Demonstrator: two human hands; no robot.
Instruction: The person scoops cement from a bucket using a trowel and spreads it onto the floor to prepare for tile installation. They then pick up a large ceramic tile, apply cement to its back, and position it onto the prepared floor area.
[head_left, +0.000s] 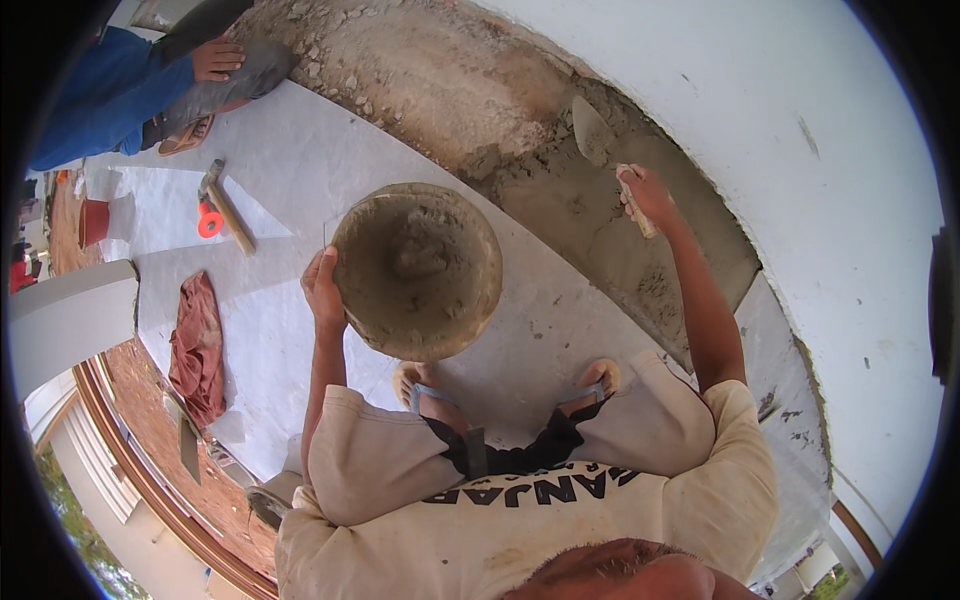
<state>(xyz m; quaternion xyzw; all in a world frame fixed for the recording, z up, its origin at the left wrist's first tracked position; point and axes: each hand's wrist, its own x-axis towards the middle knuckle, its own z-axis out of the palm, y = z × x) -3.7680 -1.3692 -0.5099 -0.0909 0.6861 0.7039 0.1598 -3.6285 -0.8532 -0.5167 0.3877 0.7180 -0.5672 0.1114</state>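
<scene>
In my right hand (648,198) is the handle of a pointed trowel (592,132), its blade smeared grey. The blade rests on or just above a bed of wet grey mortar (600,215) beside the white wall. My left hand (321,290) is closed on the rim of a round, mortar-caked bucket (415,345), on its left side. Some wet mortar (420,255) clings to the bucket's inner wall and lies in its bottom. The bucket is in front of my feet, over the grey tiles.
Large grey tiles (560,310) border the mortar. Rubble and soil (420,80) lie farther off, below the wall (800,130). To the left are a hammer (232,210), an orange-red ring (209,221), a brown cloth (197,350) and a red bucket (93,222). Another person (120,95) sits far left.
</scene>
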